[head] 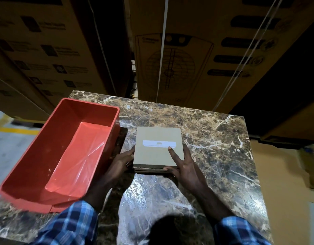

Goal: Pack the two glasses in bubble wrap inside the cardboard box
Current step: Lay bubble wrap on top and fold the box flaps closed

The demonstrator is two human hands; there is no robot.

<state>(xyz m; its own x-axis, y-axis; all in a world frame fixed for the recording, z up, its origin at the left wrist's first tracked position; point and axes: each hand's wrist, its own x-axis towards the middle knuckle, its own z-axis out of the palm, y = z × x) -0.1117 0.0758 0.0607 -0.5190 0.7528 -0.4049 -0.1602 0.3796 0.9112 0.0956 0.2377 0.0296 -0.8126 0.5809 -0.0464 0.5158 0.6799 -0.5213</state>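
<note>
On the marble table (214,138), my left hand (120,160) and right hand (185,167) clasp the closed cardboard box (158,156), beside a red bin (37,156).

There is a single view, from a wide-angle camera on the person's head. It looks forward and steeply down onto the marble bench (214,138), close enough that both checked sleeves fill the bottom edge. The left hand (120,160) and right hand (183,165) sit near the centre. Beyond the hands the view tilts up to stacked cartons (179,59), whose edges bend with the lens.
</note>
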